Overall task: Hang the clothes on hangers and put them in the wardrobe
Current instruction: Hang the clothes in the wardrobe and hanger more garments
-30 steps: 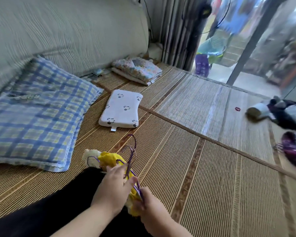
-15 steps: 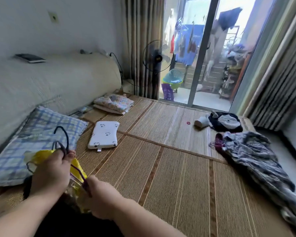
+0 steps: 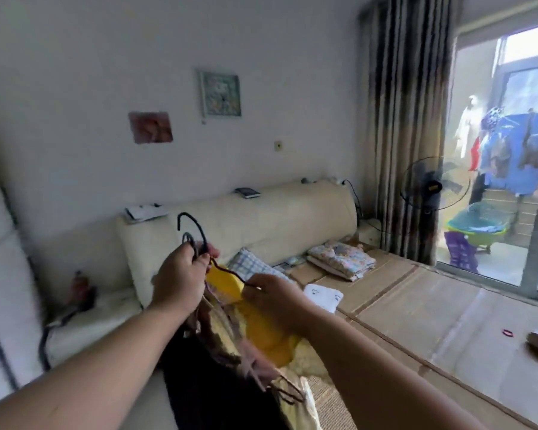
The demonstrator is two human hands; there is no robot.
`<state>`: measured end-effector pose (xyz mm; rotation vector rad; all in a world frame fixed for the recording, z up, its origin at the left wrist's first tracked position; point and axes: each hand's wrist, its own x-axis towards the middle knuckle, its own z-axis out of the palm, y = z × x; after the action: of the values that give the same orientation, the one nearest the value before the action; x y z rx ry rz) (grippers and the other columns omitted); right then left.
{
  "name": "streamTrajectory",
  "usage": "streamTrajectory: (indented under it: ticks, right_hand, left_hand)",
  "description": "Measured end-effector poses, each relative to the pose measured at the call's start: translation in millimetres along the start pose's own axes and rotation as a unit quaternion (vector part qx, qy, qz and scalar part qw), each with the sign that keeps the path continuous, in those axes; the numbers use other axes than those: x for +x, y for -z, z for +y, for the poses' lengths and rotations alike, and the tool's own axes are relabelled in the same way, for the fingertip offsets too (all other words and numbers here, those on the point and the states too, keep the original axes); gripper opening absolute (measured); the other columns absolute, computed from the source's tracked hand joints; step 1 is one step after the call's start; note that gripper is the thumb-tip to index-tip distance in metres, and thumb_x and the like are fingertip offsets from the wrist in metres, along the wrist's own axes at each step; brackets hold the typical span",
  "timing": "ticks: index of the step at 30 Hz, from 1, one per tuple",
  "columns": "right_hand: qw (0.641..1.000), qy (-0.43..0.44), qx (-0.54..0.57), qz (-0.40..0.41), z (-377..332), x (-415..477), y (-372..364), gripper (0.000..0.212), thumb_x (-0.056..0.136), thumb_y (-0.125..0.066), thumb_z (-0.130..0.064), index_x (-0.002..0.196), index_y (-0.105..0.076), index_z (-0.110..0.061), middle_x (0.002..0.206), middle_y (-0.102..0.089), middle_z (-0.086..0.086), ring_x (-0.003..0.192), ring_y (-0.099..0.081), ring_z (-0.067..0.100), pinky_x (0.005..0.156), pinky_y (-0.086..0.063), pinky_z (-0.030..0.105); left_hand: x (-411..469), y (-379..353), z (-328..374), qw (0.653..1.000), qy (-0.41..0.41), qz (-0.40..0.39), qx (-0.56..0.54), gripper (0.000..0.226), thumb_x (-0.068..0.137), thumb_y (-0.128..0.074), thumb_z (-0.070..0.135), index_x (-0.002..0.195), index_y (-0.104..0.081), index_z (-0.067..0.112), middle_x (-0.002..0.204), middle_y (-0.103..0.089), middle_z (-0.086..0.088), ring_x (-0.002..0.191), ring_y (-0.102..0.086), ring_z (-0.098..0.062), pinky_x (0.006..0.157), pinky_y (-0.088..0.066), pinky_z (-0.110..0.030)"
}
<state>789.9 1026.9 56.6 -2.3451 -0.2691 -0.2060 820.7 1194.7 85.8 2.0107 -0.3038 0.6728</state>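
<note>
Left hand (image 3: 180,276): raised in front of the body with its back toward the camera. The fingers are curled tight round the necks of a bunch of hangers (image 3: 196,231), whose dark hooks stick up above the knuckles.
Right hand (image 3: 272,297): just right of the left and a little lower. Thumb and fingers pinch the dark wire shoulder of one hanger where it crosses the yellow garment (image 3: 261,333).
Yellow garment: on that hanger between the two hands, drooping below the right wrist, held in the air above the near edge of the bed.
Other clothes: a pinkish piece (image 3: 252,367) and a black piece (image 3: 212,386) hang under the left hand; which hanger bears which cannot be told.
Bed mat (image 3: 416,321): woven and straw-coloured, with a small white pillow (image 3: 325,297) and a checked pillow (image 3: 252,265) lying behind the hands. A folded floral blanket (image 3: 342,259) lies farther back, near the cream headboard (image 3: 277,225).
Fan (image 3: 434,184): stands beside the striped curtain (image 3: 407,119).
Green tub (image 3: 475,226): outside, past the glass door. It holds something pale blue, too blurred to name.
</note>
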Motion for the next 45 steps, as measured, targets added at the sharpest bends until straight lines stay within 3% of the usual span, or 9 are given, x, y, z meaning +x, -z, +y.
streamTrajectory:
  ticks: [3,6,10,16,21,26,29,39,45]
  right_hand:
    - [0.998,0.054,0.017,-0.017,-14.7,-10.3,21.8,0.022,0.093,-0.05,-0.042,0.105,-0.063,-0.029,0.093,-0.061,-0.005,0.083,-0.056,0.014,0.07,-0.04,0.023]
    - [0.994,0.098,0.042,-0.031,-25.4,-18.4,37.6,0.018,0.093,-0.05,-0.04,0.097,-0.063,-0.027,0.087,-0.061,-0.008,0.078,-0.057,0.01,0.061,-0.041,0.018]
    - [0.993,0.106,0.045,0.003,-34.4,-24.2,54.3,0.012,0.092,-0.053,-0.035,0.086,-0.061,-0.03,0.085,-0.062,-0.006,0.078,-0.058,0.014,0.058,-0.04,0.021]
    - [0.981,0.108,0.077,-0.14,-60.7,-65.2,32.3,0.031,0.07,-0.061,-0.057,0.073,-0.066,-0.027,0.061,-0.063,-0.011,0.052,-0.054,0.001,0.048,-0.043,0.015]
    - [0.974,0.135,0.077,-0.164,-69.8,-83.1,7.4,0.033,0.084,-0.06,-0.036,0.06,-0.054,-0.014,0.046,-0.046,-0.01,0.039,-0.037,-0.002,0.039,-0.029,0.014]
    - [0.975,0.163,0.071,-0.135,-79.2,-83.4,0.4,0.026,0.087,-0.057,-0.03,0.073,-0.061,-0.008,0.058,-0.051,-0.005,0.054,-0.044,0.008,0.05,-0.033,0.022]
    - [0.975,0.171,0.085,-0.112,-84.6,-79.8,8.6,0.023,0.087,-0.056,-0.026,0.075,-0.062,-0.008,0.064,-0.055,-0.001,0.062,-0.049,0.012,0.058,-0.036,0.027]
    - [0.936,0.286,0.03,-0.204,-122.3,-94.9,-22.2,0.025,0.085,-0.057,-0.03,0.062,-0.055,-0.021,0.049,-0.049,-0.011,0.048,-0.042,-0.003,0.05,-0.035,0.017]
    - [0.911,0.309,0.1,-0.253,-160.0,-109.3,-26.6,0.039,0.097,-0.036,-0.046,0.076,-0.064,-0.027,0.078,-0.064,-0.009,0.074,-0.055,0.0,0.072,-0.042,0.017]
  left_hand:
    - [-9.9,21.2,35.2,0.999,-0.003,0.046,-0.017,0.029,0.091,-0.051,0.003,0.081,-0.064,0.026,0.084,-0.068,0.006,0.074,-0.062,-0.004,0.064,-0.045,-0.013]
    - [-19.6,35.8,59.6,0.991,0.065,0.082,-0.088,0.027,0.09,-0.047,-0.002,0.088,-0.066,0.017,0.088,-0.07,-0.004,0.08,-0.065,-0.019,0.072,-0.05,-0.025]
    - [-43.2,54.9,87.9,0.97,0.116,0.089,-0.193,0.039,0.088,-0.036,-0.017,0.084,-0.059,0.014,0.09,-0.066,-0.009,0.076,-0.059,-0.016,0.054,-0.043,-0.011]
    - [-73.4,67.8,112.9,0.965,0.125,0.141,-0.182,0.036,0.092,-0.037,-0.012,0.104,-0.059,0.013,0.101,-0.065,-0.002,0.095,-0.062,-0.016,0.083,-0.05,-0.02]
    - [-100.9,77.6,114.2,0.972,0.137,0.141,-0.13,0.04,0.093,-0.047,-0.004,0.131,-0.051,0.009,0.113,-0.063,0.004,0.116,-0.057,-0.014,0.107,-0.04,-0.033]
    - [-118.1,102.7,104.6,0.967,0.183,0.176,-0.011,0.035,0.093,-0.045,0.005,0.125,-0.055,0.013,0.113,-0.066,-0.003,0.103,-0.064,-0.021,0.092,-0.049,-0.036]
    - [-130.7,125.9,97.4,0.947,0.225,0.222,-0.062,0.036,0.092,-0.039,-0.001,0.118,-0.057,0.014,0.106,-0.066,0.003,0.091,-0.065,-0.013,0.082,-0.047,-0.029]
    - [-151.5,151.1,115.4,0.963,0.136,0.214,-0.088,0.023,0.093,-0.054,0.009,0.086,-0.065,0.027,0.102,-0.071,-0.001,0.092,-0.066,-0.006,0.083,-0.048,-0.021]
    - [-157.2,183.6,135.7,0.954,0.086,0.264,-0.116,0.03,0.097,-0.04,-0.003,0.094,-0.059,0.021,0.096,-0.068,0.004,0.083,-0.068,-0.002,0.076,-0.05,-0.012]
